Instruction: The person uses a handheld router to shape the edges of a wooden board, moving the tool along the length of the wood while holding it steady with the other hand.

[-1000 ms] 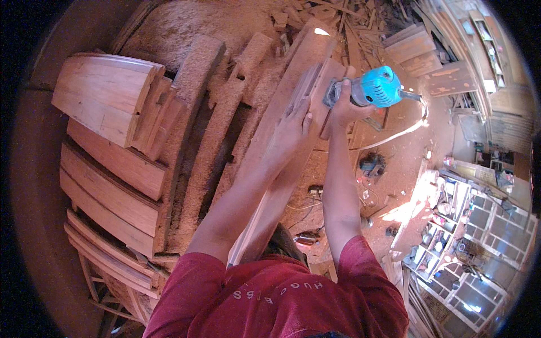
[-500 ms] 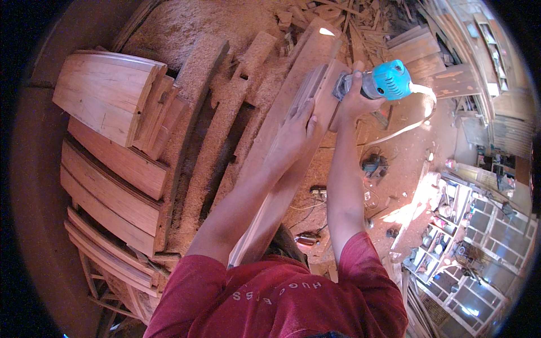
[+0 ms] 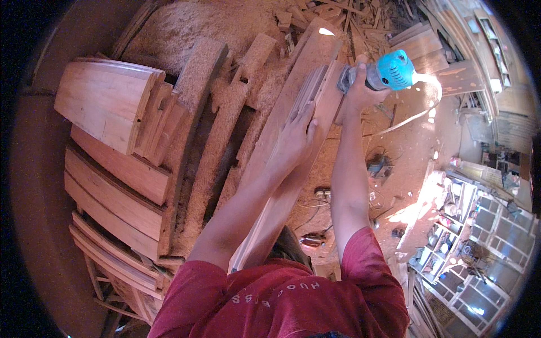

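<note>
A long wooden board (image 3: 315, 127) with a moulded edge runs away from my body. My left hand (image 3: 296, 138) lies on it, fingers stretched along the moulded side and thumb apart. Farther up, my right hand (image 3: 359, 93) is closed around a trim router (image 3: 394, 70) with a blue motor housing. The router lies on its side, its base against the board near the far end. A pale cord (image 3: 420, 115) loops from the back of the motor. The cutter is hidden between base and board.
Sawdust-covered beams (image 3: 194, 84) lie left of the board. Stacked curved wooden panels (image 3: 104, 104) stand at far left. Offcuts (image 3: 360, 19) are heaped at the back. A power strip (image 3: 322, 194) and cables lie on the dusty floor to the right, near white-framed panels (image 3: 479, 248).
My right hand has moved the router slightly farther away along the board's edge. My left hand stays in about the same place on the board. The view has shifted a little.
</note>
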A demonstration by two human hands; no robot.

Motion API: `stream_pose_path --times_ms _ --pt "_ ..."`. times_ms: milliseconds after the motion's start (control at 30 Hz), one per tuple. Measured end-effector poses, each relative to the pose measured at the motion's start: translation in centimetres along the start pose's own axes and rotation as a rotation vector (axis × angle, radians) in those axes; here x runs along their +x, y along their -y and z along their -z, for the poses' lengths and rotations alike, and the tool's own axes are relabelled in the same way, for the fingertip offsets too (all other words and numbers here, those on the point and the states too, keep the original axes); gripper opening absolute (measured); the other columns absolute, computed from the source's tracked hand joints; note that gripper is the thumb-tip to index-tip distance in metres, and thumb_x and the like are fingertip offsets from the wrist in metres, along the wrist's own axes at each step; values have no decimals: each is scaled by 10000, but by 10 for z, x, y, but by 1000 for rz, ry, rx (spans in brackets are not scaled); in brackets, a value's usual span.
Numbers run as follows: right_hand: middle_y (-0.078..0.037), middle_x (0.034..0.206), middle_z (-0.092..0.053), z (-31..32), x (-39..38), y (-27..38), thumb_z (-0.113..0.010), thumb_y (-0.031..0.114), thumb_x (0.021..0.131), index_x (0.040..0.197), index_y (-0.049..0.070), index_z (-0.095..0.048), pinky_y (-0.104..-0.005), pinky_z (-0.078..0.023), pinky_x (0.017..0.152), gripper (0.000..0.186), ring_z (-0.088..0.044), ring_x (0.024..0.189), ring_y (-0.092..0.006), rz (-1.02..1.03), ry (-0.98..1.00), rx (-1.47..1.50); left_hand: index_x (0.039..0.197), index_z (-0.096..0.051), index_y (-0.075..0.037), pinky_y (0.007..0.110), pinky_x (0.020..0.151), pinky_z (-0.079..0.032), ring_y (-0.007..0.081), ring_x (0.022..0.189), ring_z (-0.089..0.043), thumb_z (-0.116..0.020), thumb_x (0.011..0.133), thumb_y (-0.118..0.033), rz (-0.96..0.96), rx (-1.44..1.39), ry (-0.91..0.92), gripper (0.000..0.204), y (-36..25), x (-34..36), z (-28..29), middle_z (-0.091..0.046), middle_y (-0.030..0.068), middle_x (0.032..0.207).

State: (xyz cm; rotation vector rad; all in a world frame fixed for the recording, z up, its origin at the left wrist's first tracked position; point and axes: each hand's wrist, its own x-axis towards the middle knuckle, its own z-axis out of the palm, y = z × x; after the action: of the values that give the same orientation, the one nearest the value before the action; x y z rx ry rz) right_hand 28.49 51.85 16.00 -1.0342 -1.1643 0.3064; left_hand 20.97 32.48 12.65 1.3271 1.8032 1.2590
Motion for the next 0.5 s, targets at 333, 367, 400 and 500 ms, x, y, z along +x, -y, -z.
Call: stream_pose_path --times_ms 333,367,400,500 --pt "-215 1121 -633 -10 14 -7 -933 389 664 1186 -81 -556 -456 -491 937 797 -634 1039 -345 28 5 67 1471 -445 17 427 1163 -345 381 1384 -457 -452 1048 -222 0 -8 24 486 0 0 -1 -487 238 1482" --pt "-215 1124 -632 -11 16 -9 -935 388 661 1189 -81 -554 -455 -490 939 803 -633 1041 -343 36 9 72 1470 -446 21 425 1165 -344 378 1388 -453 -440 1053 -224 7 -26 28 483 -1 -1 0 -484 235 1487" --pt "-216 1127 -631 -12 18 -12 -937 388 658 1192 -82 -553 -455 -489 941 809 -632 1042 -342 51 15 78 1468 -446 25 422 1166 -342 374 1392 -450 -429 1058 -226 9 -42 27 481 -1 -1 1 -480 233 1492" --pt "-212 1106 -640 -16 23 -20 -940 391 653 1194 -85 -550 -451 -497 925 819 -638 1026 -345 117 -51 -9 1471 -444 23 417 1175 -331 365 1403 -441 -391 1071 -234 52 -57 58 479 -2 -1 1 -474 226 1501"
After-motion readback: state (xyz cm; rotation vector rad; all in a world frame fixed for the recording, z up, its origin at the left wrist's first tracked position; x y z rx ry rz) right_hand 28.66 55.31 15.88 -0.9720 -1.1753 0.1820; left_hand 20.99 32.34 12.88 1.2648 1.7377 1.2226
